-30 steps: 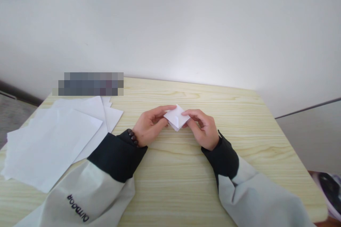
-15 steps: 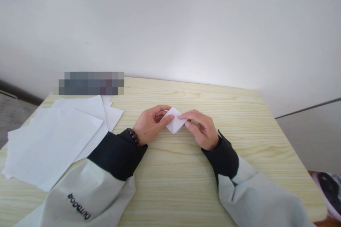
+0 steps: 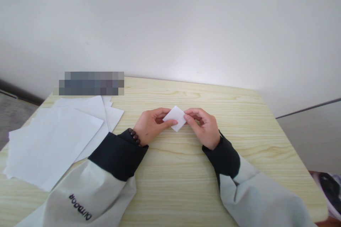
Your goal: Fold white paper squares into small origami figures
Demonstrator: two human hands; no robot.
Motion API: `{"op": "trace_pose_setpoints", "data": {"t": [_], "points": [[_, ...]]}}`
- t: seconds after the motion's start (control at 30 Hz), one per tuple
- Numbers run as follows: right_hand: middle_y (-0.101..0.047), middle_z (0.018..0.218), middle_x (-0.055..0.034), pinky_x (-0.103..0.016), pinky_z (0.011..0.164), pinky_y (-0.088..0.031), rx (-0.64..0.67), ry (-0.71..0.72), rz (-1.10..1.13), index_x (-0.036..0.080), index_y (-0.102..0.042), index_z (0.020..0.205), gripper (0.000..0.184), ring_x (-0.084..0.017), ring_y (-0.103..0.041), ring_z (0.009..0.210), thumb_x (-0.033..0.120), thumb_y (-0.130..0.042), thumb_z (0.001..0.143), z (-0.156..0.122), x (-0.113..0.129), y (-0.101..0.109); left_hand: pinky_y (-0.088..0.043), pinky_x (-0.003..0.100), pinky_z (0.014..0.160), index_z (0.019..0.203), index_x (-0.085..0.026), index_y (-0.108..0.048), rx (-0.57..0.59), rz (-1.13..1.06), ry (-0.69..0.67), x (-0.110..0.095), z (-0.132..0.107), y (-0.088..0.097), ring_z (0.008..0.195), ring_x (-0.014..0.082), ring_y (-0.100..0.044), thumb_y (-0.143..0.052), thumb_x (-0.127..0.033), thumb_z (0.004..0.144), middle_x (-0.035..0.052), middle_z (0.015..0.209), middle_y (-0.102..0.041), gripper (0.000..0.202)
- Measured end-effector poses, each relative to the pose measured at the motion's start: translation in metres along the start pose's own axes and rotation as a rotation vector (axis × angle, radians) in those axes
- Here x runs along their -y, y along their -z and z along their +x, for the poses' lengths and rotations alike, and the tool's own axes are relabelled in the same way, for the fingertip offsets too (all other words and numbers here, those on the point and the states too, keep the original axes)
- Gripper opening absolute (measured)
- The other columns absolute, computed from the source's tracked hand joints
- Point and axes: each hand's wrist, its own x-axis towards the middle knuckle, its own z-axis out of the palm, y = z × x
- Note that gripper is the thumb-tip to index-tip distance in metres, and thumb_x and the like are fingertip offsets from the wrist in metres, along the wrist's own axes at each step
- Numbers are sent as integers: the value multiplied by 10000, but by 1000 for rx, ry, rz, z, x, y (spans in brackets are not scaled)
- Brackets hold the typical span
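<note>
A small folded piece of white paper point(image 3: 176, 112), diamond-shaped from here, is held between both hands over the middle of the table. My left hand point(image 3: 153, 124) grips its left side, with the thumb lying across the lower face and the fingers behind it. At the right corner, my right hand point(image 3: 204, 126) pinches the paper between thumb and fingertips. The fingers behind the paper are partly hidden.
Several loose sheets of white paper point(image 3: 53, 145) overlap on the left of the wood-grain table point(image 3: 176, 191). Behind them lies a pixelated, unreadable patch point(image 3: 89, 84). A white wall point(image 3: 186, 25) rises at the table's back edge.
My right thumb has moved from below the paper onto its right corner, and the right fingers have gone from its front to behind. The diamond now shows a flatter face.
</note>
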Motion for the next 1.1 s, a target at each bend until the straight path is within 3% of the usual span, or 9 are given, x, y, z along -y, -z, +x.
{"op": "trace_pose_setpoints", "data": {"t": [0.4,0.6,0.73,0.9,1.1], "points": [[-700,819,-31,-271,672,-554,19,10,-7,199,-610,891,118,-152,-682,688,289,-575,824,0,-1,0,-536,314,764,936,-149,-603,-20,81,-68,2,-2,0,821,190,-670,-720,-330,671,57,921,-715,343],[-699,829,-27,-262,663,-552,-28,8,35,198,-603,887,99,-149,-685,702,262,-595,812,0,-2,0,-528,255,623,955,-167,-650,-13,274,-26,-4,-3,1,681,164,-659,-703,-393,677,29,860,-718,362],[-701,820,-29,-265,676,-546,-25,26,-15,197,-618,878,97,-146,-678,700,260,-602,805,0,0,0,-516,249,614,914,-173,-677,-23,352,-51,-4,-3,1,667,162,-651,-674,-402,701,16,819,-719,313],[-705,806,-26,-264,699,-534,-14,68,-84,195,-649,837,85,-144,-661,716,260,-613,794,1,2,1,-522,244,630,877,-164,-685,-36,296,-37,-3,-3,0,688,167,-660,-690,-388,690,13,784,-721,292],[-705,788,-12,-246,691,-529,-36,8,-14,195,-649,835,77,-136,-668,696,253,-608,805,0,1,1,-532,229,634,876,-135,-696,-55,190,47,-8,-4,-2,688,171,-673,-704,-405,668,34,777,-735,341]]}}
